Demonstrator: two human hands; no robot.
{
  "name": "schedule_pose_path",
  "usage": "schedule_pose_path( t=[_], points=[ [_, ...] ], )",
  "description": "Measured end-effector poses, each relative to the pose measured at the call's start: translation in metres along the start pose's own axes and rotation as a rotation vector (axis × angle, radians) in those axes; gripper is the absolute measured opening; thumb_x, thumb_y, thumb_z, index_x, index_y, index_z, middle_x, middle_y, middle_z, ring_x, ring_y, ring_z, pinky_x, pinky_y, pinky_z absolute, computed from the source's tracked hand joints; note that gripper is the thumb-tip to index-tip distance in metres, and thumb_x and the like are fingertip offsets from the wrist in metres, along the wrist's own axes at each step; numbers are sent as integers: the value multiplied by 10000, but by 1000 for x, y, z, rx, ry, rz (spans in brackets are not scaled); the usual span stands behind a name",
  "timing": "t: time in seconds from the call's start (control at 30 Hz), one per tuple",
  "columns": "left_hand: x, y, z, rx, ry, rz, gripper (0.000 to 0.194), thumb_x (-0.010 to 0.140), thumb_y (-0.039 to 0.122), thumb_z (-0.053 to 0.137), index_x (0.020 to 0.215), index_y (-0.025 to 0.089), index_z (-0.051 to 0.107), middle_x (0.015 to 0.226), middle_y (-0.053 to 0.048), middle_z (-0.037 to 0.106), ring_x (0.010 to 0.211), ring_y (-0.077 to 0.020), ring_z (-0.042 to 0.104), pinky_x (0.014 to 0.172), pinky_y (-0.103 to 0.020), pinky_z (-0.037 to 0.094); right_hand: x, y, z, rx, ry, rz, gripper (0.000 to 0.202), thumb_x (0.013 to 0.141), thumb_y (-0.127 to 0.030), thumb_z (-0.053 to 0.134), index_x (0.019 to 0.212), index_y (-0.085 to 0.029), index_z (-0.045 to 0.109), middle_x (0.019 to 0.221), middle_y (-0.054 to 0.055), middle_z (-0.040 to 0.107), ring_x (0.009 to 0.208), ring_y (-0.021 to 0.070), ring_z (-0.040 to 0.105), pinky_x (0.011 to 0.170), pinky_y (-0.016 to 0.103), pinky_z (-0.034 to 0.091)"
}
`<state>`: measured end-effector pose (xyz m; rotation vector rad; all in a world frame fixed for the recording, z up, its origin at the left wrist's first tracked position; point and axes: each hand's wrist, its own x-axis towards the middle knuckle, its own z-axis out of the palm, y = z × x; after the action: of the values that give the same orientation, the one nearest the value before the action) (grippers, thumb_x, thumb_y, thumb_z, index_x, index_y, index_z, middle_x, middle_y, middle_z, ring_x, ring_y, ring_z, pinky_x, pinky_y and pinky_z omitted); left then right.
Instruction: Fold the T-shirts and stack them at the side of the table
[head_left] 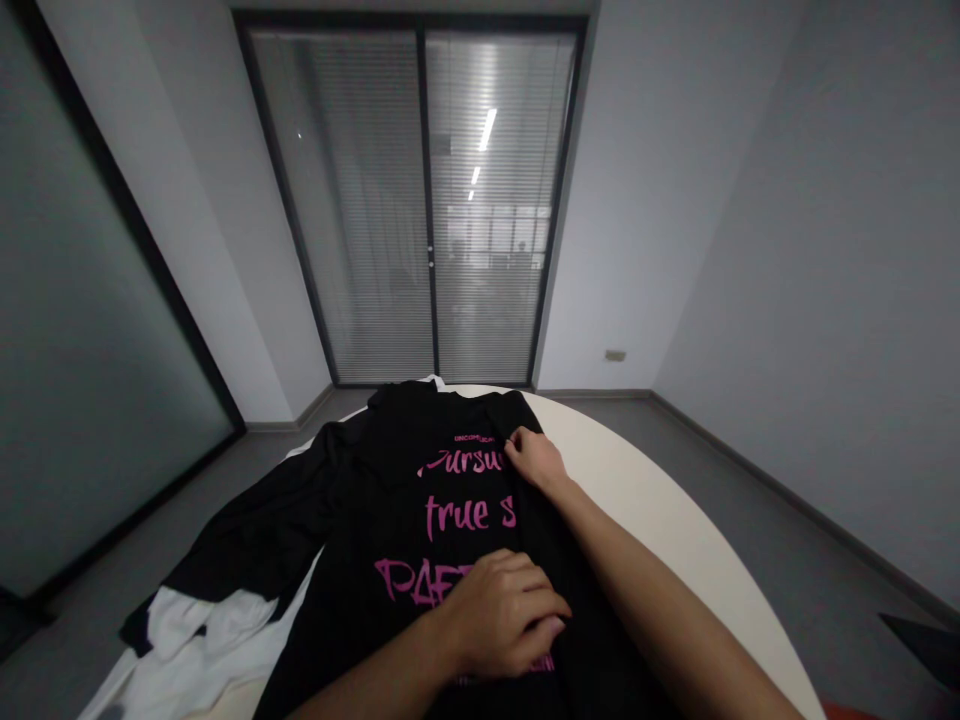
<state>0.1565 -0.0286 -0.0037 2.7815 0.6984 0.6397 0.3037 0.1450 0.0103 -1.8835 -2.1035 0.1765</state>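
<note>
A black shirt (367, 500) with pink lettering lies spread over a round table, its right side turned inward so that the fold covers the ends of the printed words. Over the lower lettering, my left hand (514, 610) rests on the shirt with curled fingers and the thumb close to them, at the fold; the cloth at its fingertips is partly hidden. Farther up, my right hand (536, 458) pinches the folded cloth near the shoulder, by the top line of print. A black sleeve (262, 510) stretches out to the left.
White cloth (217, 640) lies bunched at the lower left, partly beneath the black fabric. The pale round table (675, 530) shows its curved edge on the right. Beyond it stand a glass door with blinds (495, 300) and grey walls.
</note>
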Motion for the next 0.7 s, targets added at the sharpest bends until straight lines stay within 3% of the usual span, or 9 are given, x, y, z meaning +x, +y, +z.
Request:
schedule_pose_path(
  t=[0.07,0.13,0.23,0.3,0.4,0.5,0.6,0.7],
  points=[
    [0,0,-1,-18,-6,-36,212,960,284,519,1092,233,676,994,-9,716,916,-175,632,848,-331,466,3,6,1,61,-16,-6,399,1001,-468,391,972,-208,693,975,103,734,945,241,680,784,307,469],
    [0,0,-1,-51,2,-81,285,930,297,560,1195,247,649,1153,-33,693,1064,-208,611,948,-366,464,7,16,1,77,14,-8,374,1013,-407,376,1037,-205,689,1057,107,724,1010,234,662,826,302,464],
    [-2,-2,0,-86,3,-154,592,844,359,656,1411,277,508,1499,-75,480,1391,-322,392,1117,-526,364,13,38,1,69,166,105,355,992,-290,398,1261,-184,603,1253,154,654,1160,265,600,905,338,458],
    [-4,-3,2,-96,-28,-188,670,831,385,660,1461,284,455,1574,-86,381,1466,-365,269,1140,-615,303,18,54,2,112,148,201,410,972,-286,437,1344,-160,551,1265,193,643,1178,302,595,935,394,464],
    [-5,-5,5,-102,-59,-211,629,840,384,643,1439,272,488,1565,-92,399,1474,-371,259,1143,-644,282,28,76,6,178,70,173,368,963,-253,452,1290,-197,611,1137,122,719,1111,270,653,969,405,473],
    [-5,-5,6,-92,-54,-198,618,821,368,660,1416,285,518,1575,-86,386,1481,-376,243,1140,-647,282,37,90,12,256,32,84,381,936,-186,476,1283,-221,628,1169,58,728,1145,206,656,1026,361,461],
    [-4,-6,6,-70,-54,-113,522,844,299,629,1362,329,572,1569,-46,400,1473,-331,289,1158,-613,268,44,99,17,343,6,3,457,892,-132,495,1326,-224,606,1266,39,696,1207,176,628,1057,351,457],
    [-2,-5,4,-52,-86,34,438,855,244,592,1284,325,628,1462,-11,530,1415,-263,397,1182,-540,261,46,106,20,416,-8,-56,478,876,-123,498,1333,-211,610,1309,50,674,1248,184,603,1075,373,453]
  ],
)
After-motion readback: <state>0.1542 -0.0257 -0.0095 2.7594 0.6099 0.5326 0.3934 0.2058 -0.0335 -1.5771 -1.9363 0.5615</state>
